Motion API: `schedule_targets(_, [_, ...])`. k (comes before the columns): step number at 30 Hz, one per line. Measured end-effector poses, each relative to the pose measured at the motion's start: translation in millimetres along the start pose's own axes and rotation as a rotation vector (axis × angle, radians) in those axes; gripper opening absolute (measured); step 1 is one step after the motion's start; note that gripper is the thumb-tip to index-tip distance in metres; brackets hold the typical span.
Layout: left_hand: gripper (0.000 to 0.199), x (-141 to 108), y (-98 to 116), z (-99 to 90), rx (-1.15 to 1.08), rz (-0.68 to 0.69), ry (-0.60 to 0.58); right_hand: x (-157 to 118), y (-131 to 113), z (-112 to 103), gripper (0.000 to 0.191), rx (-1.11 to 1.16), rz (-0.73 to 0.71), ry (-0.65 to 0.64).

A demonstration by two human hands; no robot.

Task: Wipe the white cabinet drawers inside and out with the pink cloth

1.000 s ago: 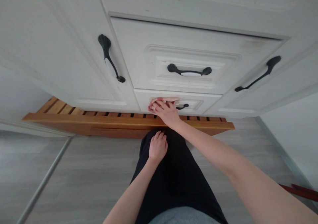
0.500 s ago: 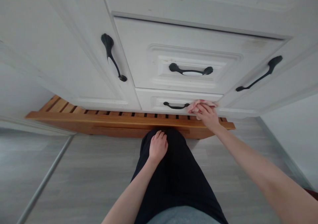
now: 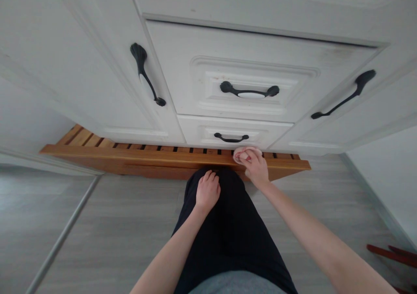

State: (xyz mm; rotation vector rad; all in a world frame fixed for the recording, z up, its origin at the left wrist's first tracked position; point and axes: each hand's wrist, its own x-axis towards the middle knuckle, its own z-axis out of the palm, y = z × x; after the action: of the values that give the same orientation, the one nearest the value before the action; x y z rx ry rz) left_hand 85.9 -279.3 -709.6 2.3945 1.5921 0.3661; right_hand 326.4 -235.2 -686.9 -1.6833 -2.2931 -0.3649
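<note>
Right hand [image 3: 257,167], clamped on the cloth [image 3: 239,153], has moved from the lower drawer [image 3: 231,128] to the front edge of the bench [image 3: 146,156]; left hand [image 3: 208,191] lies loosely on the trousers [image 3: 228,233].

We note cloth [image 3: 239,154], pale pink, red patches | drawer [image 3: 254,72], white | handle [image 3: 250,95], black, white inset | bench [image 3: 163,157], orange-brown | trousers [image 3: 228,224], blue-black

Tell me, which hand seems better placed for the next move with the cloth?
The right hand, probably: it holds the cloth near the lower drawer, while the left hand rests on the trousers.
</note>
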Motion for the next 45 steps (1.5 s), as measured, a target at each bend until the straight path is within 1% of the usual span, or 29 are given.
schedule_targets(2, [0.027, 2.7, 1.5, 1.3, 0.005, -0.008, -0.003, 29.4, -44.5, -4.6, 0.037, 0.052, -0.167, 0.007])
schedule_targets(3, [0.028, 3.9, 2.2, 2.1, 0.008, -0.011, -0.005, 47.1, -68.7, -5.0, 0.035, 0.072, -0.229, 0.015])
schedule_targets(5, [0.03, 5.4, 3.0, 3.6, 0.016, -0.013, -0.014, 83.9, -114.8, -1.3, 0.036, 0.096, -0.35, 0.0])
schedule_targets(6, [0.032, 5.6, 3.0, 4.1, 0.02, -0.012, -0.019, 101.0, -134.1, 2.6, 0.038, 0.101, -0.381, -0.03])
schedule_targets(7, [0.033, 5.6, 2.7, 4.3, 0.025, -0.009, -0.024, 115.7, -149.2, 7.2, 0.04, 0.109, -0.37, -0.066])
schedule_targets(8, [0.033, 5.3, 2.2, 4.1, 0.029, -0.008, -0.027, 127.2, -159.3, 12.1, 0.041, 0.106, -0.338, -0.101])
schedule_targets(9, [0.033, 4.9, 1.7, 3.6, 0.031, -0.007, -0.027, 134.6, -163.8, 16.6, 0.041, 0.099, -0.315, -0.127])
schedule_targets(10, [0.033, 4.4, 1.0, 2.9, 0.031, -0.005, -0.024, 137.6, -162.3, 20.1, 0.041, 0.089, -0.294, -0.144])
schedule_targets(11, [0.032, 4.0, 0.4, 1.9, 0.029, -0.004, -0.019, 135.9, -154.9, 22.1, 0.04, 0.075, -0.282, -0.151])
schedule_targets(12, [0.031, 3.6, -0.1, 0.9, 0.027, -0.002, -0.014, 129.8, -142.0, 22.5, 0.039, 0.06, -0.276, -0.153])
schedule_targets(14, [0.029, 3.1, -0.8, -0.7, 0.02, 0.003, -0.004, 107.2, -102.3, 18.0, 0.037, 0.026, -0.255, -0.155])
schedule_targets(18, [0.028, 2.9, -0.2, -0.8, 0.004, 0.012, 0.003, 47.4, 2.5, -4.9, 0.034, -0.059, -0.168, -0.165])
schedule_targets(20, [0.028, 2.8, 1.2, 0.5, 0.0, 0.02, 0.002, 22.2, 48.2, -17.6, 0.034, -0.104, -0.102, -0.166])
schedule_targets(22, [0.029, 2.9, 3.1, 2.3, -0.002, 0.028, -0.001, 2.6, 80.2, -28.6, 0.035, -0.143, -0.02, -0.158])
schedule_targets(24, [0.028, 3.4, 5.3, 3.8, -0.002, 0.034, -0.003, -13.0, 96.8, -37.3, 0.034, -0.184, 0.073, -0.134])
schedule_targets(26, [0.028, 4.1, 7.2, 4.6, 0.0, 0.033, 0.001, -28.3, 100.4, -42.6, 0.034, -0.2, 0.167, -0.113])
schedule_targets(28, [0.028, 4.5, 8.7, 4.7, 0.003, 0.028, 0.008, -47.2, 95.8, -42.8, 0.036, -0.15, 0.246, -0.121])
schedule_targets(31, [0.028, 3.6, 9.0, 5.1, 0.005, 0.029, 0.019, -84.3, 85.1, -31.9, 0.04, 0.023, 0.344, -0.166])
schedule_targets(32, [0.028, 3.0, 8.6, 5.3, 0.006, 0.03, 0.023, -97.9, 82.1, -26.2, 0.042, 0.076, 0.385, -0.161])
schedule_targets(35, [0.029, 2.6, 8.1, 4.6, 0.014, 0.017, 0.037, -136.3, 73.6, -9.5, 0.049, 0.214, 0.57, -0.061])
schedule_targets(37, [0.035, 5.9, 10.7, -0.9, 0.009, 0.015, 0.07, -157.0, 65.5, -3.8, 0.053, 0.345, 0.674, 0.014])
schedule_targets(39, [0.043, 14.1, 17.9, -13.9, -0.017, 0.055, 0.158, -172.6, 54.7, -3.8, 0.055, 0.471, 0.745, 0.081])
schedule_targets(41, [0.05, 27.4, 29.9, -35.6, -0.049, 0.126, 0.297, -182.2, 42.8, -8.1, 0.056, 0.551, 0.821, 0.142])
schedule_targets(43, [0.054, 44.7, 45.3, -64.8, -0.058, 0.178, 0.441, -185.2, 32.4, -14.3, 0.054, 0.608, 0.892, 0.206])
schedule_targets(45, [0.056, 63.7, 61.3, -98.2, -0.056, 0.186, 0.574, -182.3, 25.0, -21.0, 0.05, 0.674, 0.955, 0.271])
